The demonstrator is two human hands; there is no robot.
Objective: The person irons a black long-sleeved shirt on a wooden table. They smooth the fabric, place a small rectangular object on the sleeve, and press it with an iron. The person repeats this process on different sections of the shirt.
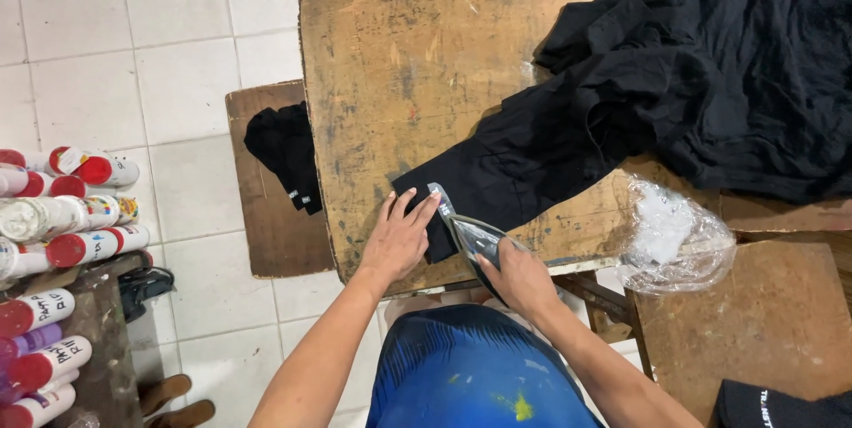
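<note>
From the head camera, the left hand (399,237) lies flat, fingers spread, pressing down the near end of a black garment (532,157) on a worn wooden bench (399,55). The right hand (524,282) is closed around a clear plastic bag (470,237), holding its open mouth against that same end of the cloth, just beside the left fingertips. The garment stretches away to the right into a larger heap of black fabric (745,64). A crumpled clear bag (679,233) lies at the bench's near right edge. Another folded black piece (286,153) rests on a lower board (266,233) to the left. Red-capped white bottles (62,215) lie stacked at the far left, above the white tiled floor (133,38).
</note>
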